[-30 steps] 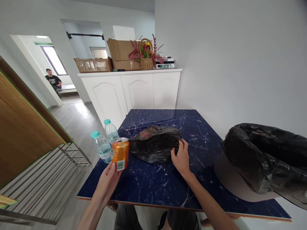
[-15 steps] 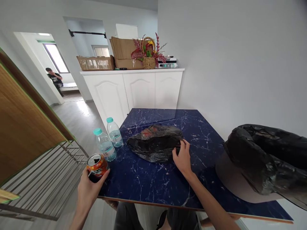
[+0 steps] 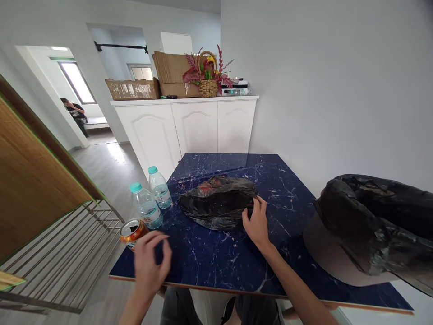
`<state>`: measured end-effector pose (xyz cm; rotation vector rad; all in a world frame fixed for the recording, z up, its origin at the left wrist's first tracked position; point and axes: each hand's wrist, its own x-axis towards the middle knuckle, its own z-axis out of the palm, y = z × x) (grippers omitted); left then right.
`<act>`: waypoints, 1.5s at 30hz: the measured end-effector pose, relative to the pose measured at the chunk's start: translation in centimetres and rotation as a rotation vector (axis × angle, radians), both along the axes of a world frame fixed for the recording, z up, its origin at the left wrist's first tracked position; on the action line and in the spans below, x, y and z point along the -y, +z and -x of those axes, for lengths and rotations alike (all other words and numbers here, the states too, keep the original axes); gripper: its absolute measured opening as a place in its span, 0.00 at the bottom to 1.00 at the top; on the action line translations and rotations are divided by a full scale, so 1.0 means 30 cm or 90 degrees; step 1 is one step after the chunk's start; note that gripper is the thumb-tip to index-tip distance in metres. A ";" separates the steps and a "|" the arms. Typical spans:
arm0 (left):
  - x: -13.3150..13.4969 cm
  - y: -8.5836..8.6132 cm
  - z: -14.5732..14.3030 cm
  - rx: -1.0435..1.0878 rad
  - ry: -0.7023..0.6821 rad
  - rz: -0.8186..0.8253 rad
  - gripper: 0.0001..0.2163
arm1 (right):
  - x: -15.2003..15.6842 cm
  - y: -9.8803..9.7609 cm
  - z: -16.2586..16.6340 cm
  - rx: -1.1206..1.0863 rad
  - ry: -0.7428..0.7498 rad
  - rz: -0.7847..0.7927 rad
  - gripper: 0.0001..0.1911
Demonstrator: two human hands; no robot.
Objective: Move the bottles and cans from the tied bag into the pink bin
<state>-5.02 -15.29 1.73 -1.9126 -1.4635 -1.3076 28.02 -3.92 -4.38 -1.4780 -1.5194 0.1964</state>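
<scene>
A black plastic bag (image 3: 216, 212) lies on the dark blue marbled table (image 3: 203, 257), its mouth spread towards me. The thumb and fingers of my right hand (image 3: 257, 221) pinch the bag's right edge. Near the table's left front corner, my left hand (image 3: 152, 257) is open and slightly blurred, with thumb and fingers apart. Just behind it stands an orange drink can (image 3: 131, 231) with an opened top, partly hidden by that hand. Two clear water bottles with teal caps, a nearer bottle (image 3: 147, 207) and a farther bottle (image 3: 160, 189), stand upright beyond the can.
A bin (image 3: 324, 257) lined with black plastic stands on the table's right side. A metal rack (image 3: 74, 253) is left of the table. Behind it is a white cabinet (image 3: 199, 126) bearing cardboard boxes (image 3: 135, 89) and a flower basket (image 3: 208, 88). A person (image 3: 76, 113) sits in the far room.
My left hand has let go of the can and moved right, in front of it. The can stays at the table's left edge. My right hand keeps its hold on the bag.
</scene>
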 end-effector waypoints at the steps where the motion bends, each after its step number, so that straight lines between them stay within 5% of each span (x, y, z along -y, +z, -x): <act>1: -0.023 0.009 -0.054 -0.025 -0.112 0.095 0.10 | 0.000 0.001 0.000 -0.001 0.002 -0.003 0.26; 4: -0.140 0.021 -0.220 -0.048 -0.310 0.308 0.19 | 0.002 0.008 0.000 -0.003 0.006 -0.018 0.26; 6: -0.244 0.008 -0.310 -0.097 -0.349 0.351 0.22 | 0.003 0.013 0.000 -0.003 0.006 -0.028 0.25; 13: -0.556 -0.052 -0.388 -0.160 -0.207 0.318 0.24 | -0.004 0.018 -0.001 0.000 0.010 -0.040 0.25; 18: -0.672 -0.014 -0.322 -0.143 -0.054 0.301 0.23 | -0.009 0.018 0.000 0.000 0.021 -0.033 0.26; 23: -0.730 0.015 -0.277 -0.168 -0.033 0.325 0.23 | -0.013 0.019 -0.002 -0.002 0.023 -0.028 0.27; 28: -0.665 0.059 -0.281 -0.158 -0.038 0.343 0.22 | -0.014 0.017 0.000 0.000 0.012 -0.014 0.27; 33: -0.478 0.145 -0.230 -0.103 -0.069 0.390 0.28 | -0.016 0.008 -0.010 0.005 -0.017 -0.003 0.28; 37: -0.293 0.197 -0.132 0.175 -0.236 0.596 0.32 | -0.019 -0.008 -0.023 0.010 -0.058 0.013 0.29; 41: -0.162 0.171 -0.074 0.517 -0.262 0.588 0.33 | -0.029 -0.026 -0.032 0.014 -0.094 0.030 0.30; 45: -0.144 0.085 -0.064 0.625 -0.264 0.524 0.34 | -0.044 -0.037 -0.055 0.017 -0.133 0.044 0.30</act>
